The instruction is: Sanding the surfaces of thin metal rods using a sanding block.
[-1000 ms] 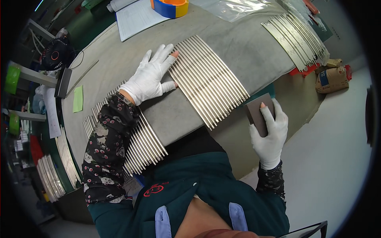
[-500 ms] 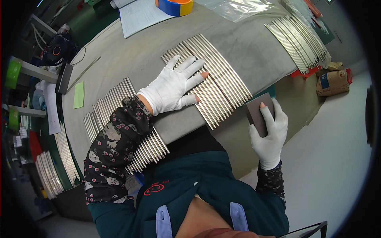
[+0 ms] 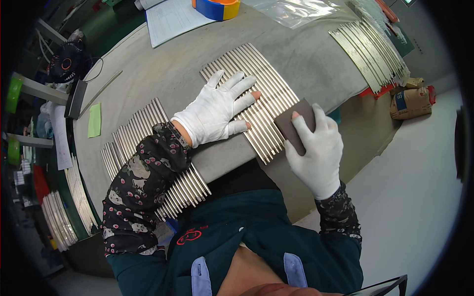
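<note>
My left hand, in a white glove with cut fingertips, lies flat with spread fingers on a row of thin shiny metal rods laid side by side on the grey table. My right hand, also gloved, grips a small dark brown abrasive pad and presses it onto the near right end of the same rods. A second row of rods lies to the left, partly under my patterned left sleeve.
A third batch of rods lies at the table's far right. A blue and orange tape roll, white papers and a clear plastic bag sit at the back. A green note lies left; cardboard boxes stand on the floor.
My left hand slid rightward over the rods. My right hand brought the pad from beside the table edge up onto the rods' near end.
</note>
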